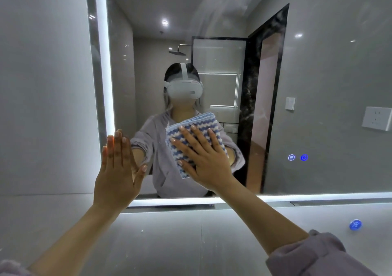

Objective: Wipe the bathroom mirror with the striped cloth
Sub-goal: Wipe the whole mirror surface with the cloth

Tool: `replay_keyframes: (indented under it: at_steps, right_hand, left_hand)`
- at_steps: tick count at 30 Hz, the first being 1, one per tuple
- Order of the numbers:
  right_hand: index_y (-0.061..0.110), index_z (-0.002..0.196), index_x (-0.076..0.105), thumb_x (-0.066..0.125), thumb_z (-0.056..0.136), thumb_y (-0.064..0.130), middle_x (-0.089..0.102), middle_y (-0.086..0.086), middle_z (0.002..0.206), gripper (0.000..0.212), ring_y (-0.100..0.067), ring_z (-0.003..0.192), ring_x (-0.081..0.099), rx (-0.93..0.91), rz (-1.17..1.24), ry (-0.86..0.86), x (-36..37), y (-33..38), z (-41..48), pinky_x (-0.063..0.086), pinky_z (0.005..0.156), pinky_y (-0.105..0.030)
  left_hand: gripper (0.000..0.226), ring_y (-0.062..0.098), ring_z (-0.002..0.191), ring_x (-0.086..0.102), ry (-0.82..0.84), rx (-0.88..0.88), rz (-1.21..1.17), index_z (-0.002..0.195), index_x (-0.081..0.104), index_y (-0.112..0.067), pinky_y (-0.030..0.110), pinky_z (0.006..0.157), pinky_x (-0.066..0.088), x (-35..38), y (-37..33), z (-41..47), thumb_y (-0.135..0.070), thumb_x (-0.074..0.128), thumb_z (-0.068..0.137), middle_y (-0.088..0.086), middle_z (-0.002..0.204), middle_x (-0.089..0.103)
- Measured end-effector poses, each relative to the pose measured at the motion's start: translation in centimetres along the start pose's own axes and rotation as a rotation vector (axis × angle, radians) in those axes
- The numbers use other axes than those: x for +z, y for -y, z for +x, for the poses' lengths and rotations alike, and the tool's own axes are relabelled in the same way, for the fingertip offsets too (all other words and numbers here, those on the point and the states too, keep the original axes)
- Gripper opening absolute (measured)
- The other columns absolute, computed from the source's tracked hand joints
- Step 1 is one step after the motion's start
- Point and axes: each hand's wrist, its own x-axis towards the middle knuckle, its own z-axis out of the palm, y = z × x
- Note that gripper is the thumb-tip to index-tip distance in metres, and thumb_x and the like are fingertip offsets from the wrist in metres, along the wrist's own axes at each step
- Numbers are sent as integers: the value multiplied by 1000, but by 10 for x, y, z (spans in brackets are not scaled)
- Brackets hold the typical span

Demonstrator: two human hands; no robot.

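Observation:
A large bathroom mirror [307, 85] with lit edges fills the wall ahead. The folded blue-and-white striped cloth [203, 125] lies flat against the lower middle of the glass. My right hand [203, 159] presses on it with straight, spread fingers. My left hand [117, 169] rests flat on the mirror's lower left corner, fingers straight and together, holding nothing. Smears show on the upper part of the glass. The cloth's lower right part is hidden under my right hand.
Two blue touch icons [298, 157] glow on the mirror's lower right. A lit strip [318, 197] runs along the mirror's bottom edge, with grey wall tiles [169, 244] below and a round blue button [355, 225] at lower right. Grey wall [42, 85] stands left of the mirror.

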Motion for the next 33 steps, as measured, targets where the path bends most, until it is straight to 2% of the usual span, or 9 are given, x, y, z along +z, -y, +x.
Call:
replay_keyframes:
  at_steps: [5, 11, 15, 18, 22, 27, 33]
  right_hand:
    - [28, 151, 25, 29, 99, 49, 16, -1, 160, 56, -22, 149, 7, 77, -71, 14, -1, -44, -19, 4, 120, -47]
    - [26, 152, 19, 24, 100, 49, 13, -3, 160, 57, -25, 148, 8, 186, -86, -36, -7, -99, -54, 7, 119, -49]
    - [24, 151, 20, 20, 100, 50, 15, -5, 159, 57, -26, 148, 10, 225, -96, -11, -12, -120, -69, 8, 119, -49]
    - [20, 150, 25, 18, 100, 51, 20, -12, 158, 59, -30, 147, 11, 296, -113, -3, -16, -131, -77, 7, 119, -51]
    - [20, 150, 24, 18, 97, 56, 15, -18, 158, 65, -33, 147, 5, 436, -121, 5, -16, -137, -82, 3, 118, -54]
    - [17, 152, 21, 17, 98, 57, 12, -16, 159, 67, -32, 148, 2, 504, -83, -20, -12, -128, -75, 1, 118, -55]
    - [25, 154, 5, 18, 97, 56, -4, -9, 161, 66, -34, 148, 0, 465, -53, -62, -7, -99, -48, 6, 114, -63]
  left_hand:
    - [83, 37, 147, 5, -3, 6, -9, 148, 11, 5, 45, 119, 10, -1, 0, 0, -57, 15, 94, 22, 158, 5]
    - [83, 38, 147, 6, -9, 14, 14, 147, 15, 7, 40, 121, 3, 1, 0, 1, -53, 25, 91, 22, 158, 6]
    - [82, 39, 146, 8, -6, 16, 15, 147, 13, 6, 50, 118, 17, 1, 1, 0, -56, 13, 95, 23, 157, 7]
    - [82, 39, 146, 8, -1, 13, 4, 147, 12, 6, 52, 116, 20, 1, 1, 0, -57, 12, 95, 23, 157, 7]
    - [81, 40, 145, 11, -14, 19, -15, 148, 13, 5, 53, 115, 22, 1, 0, 1, -57, 12, 95, 22, 157, 8]
    - [82, 38, 146, 8, -9, 9, -19, 147, 14, 7, 50, 117, 19, 2, 0, 1, -55, 18, 93, 22, 158, 7]
    - [81, 38, 146, 8, -8, 12, -16, 147, 15, 6, 50, 117, 19, 4, 1, 1, -51, 28, 91, 21, 158, 8]
